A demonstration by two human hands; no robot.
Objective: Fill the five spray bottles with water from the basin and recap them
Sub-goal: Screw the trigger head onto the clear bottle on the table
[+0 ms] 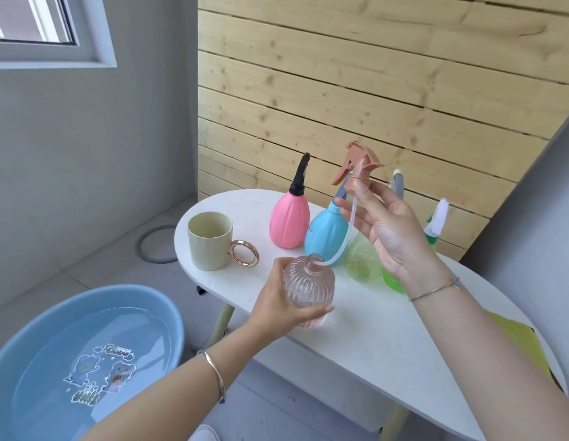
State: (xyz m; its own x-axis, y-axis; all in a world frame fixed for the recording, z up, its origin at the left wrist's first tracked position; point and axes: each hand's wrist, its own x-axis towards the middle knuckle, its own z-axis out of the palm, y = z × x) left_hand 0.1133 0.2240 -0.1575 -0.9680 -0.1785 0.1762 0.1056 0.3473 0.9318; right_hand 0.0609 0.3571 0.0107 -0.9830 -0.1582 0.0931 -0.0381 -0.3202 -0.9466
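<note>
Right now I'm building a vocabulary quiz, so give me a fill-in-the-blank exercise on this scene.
1. The left hand grips the ribbed clear ____.
2. The blue basin holds ____.
3. The bottle with the black nozzle is coloured ____.
4. The mug stands on the white ____.
Missing: bottle; water; pink; table.

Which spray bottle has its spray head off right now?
The clear ribbed bottle in the left hand: its neck is open, while the right hand holds its spray head. The other four are capped.

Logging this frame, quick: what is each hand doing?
Left hand: grips the clear ribbed bottle.
Right hand: holds the pinkish-brown spray head, its tube ending by the bottle's neck.
</note>
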